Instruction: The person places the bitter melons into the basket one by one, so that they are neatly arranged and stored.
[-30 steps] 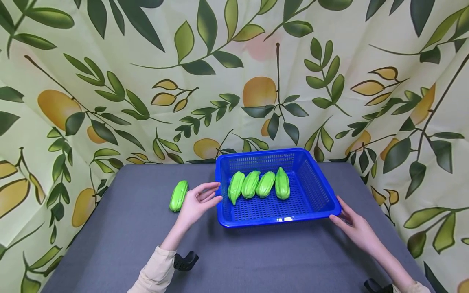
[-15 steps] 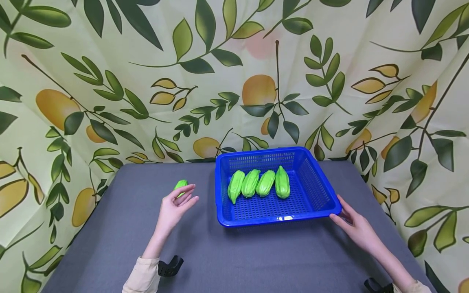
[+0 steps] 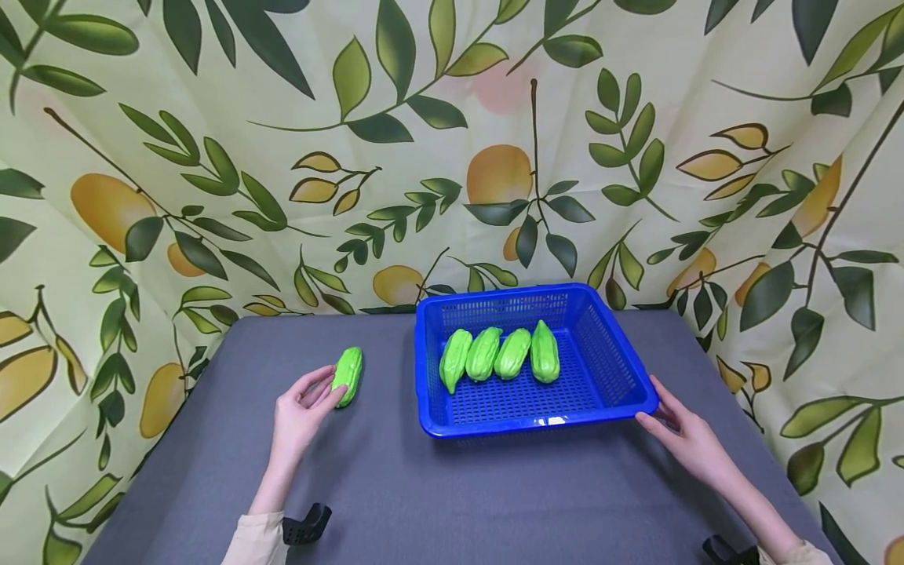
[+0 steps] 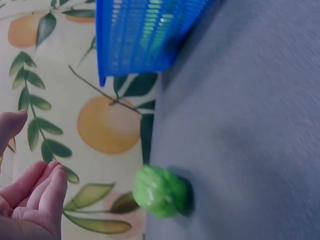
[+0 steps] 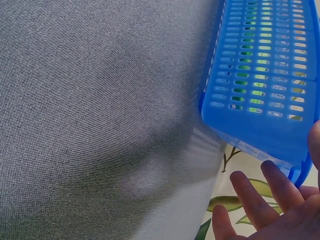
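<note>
A bright green, ribbed bitter melon (image 3: pixel 349 377) lies on the grey cloth, left of the blue basket (image 3: pixel 494 428). My left hand (image 3: pixel 300 412) is beside it, and the thumb and fingers overlap its left edge in the head view. From the left wrist, the same melon (image 4: pixel 161 192) appears apart from the loosely bent, parted fingers (image 4: pixel 52 192). At the basket's near right corner my right hand (image 3: pixel 681 435) pinches the rim between thumb and fingers. In the right wrist view its other fingers (image 5: pixel 252 200) stand spread below the basket wall (image 5: pixel 260 122). Several similar melons (image 3: pixel 483 357) lie side by side inside the basket.
Grey cloth (image 3: pixel 452 502) covers the table. A curtain (image 3: pixel 424 196) printed with leaves and fruit hangs behind it and along both sides. Each wrist carries a black strap mount (image 3: pixel 307 524).
My left hand has moved left from the basket's left side, past the lone melon, to that melon's left side. The right hand, basket and melons stay where they were.
</note>
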The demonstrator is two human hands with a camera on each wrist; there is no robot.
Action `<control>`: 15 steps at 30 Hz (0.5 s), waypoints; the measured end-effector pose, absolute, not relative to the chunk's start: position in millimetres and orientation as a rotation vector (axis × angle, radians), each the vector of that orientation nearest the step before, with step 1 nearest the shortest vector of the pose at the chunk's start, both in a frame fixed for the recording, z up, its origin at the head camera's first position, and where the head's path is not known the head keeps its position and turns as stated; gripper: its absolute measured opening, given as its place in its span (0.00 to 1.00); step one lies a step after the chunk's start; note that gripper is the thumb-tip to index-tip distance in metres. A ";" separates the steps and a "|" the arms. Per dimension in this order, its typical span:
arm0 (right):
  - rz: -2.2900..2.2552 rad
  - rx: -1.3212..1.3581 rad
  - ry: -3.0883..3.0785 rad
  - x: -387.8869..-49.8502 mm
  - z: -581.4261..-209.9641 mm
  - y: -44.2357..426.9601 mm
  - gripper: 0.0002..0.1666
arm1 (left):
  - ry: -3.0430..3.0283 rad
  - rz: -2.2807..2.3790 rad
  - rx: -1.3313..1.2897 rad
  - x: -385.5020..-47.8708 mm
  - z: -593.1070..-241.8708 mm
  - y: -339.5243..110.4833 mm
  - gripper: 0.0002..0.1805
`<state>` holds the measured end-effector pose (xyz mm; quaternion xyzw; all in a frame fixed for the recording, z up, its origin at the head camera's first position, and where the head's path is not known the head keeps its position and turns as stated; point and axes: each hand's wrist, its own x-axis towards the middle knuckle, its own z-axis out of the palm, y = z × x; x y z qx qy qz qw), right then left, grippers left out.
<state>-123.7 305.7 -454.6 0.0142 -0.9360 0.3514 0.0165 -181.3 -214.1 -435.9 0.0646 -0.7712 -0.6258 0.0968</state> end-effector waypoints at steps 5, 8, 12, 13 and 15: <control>1.091 0.050 -2.901 -123.0 -454.1 305.8 0.42 | -2.312 -1.787 0.249 -182.0 -442.1 -221.7 0.25; 1.082 0.047 -2.897 -122.6 -454.1 305.7 0.42 | -2.411 -1.725 0.271 -186.7 -446.7 -225.0 0.27; 1.078 0.049 -2.896 -122.6 -454.5 305.1 0.42 | -2.521 -1.652 0.323 -192.0 -455.1 -229.1 0.31; 1.080 0.050 -2.898 -122.6 -454.5 304.9 0.42 | -2.529 -1.638 0.337 -192.8 -457.4 -229.6 0.31; 1.086 0.051 -2.899 -122.3 -454.3 304.8 0.42 | -2.528 -1.615 0.356 -194.7 -461.8 -230.0 0.31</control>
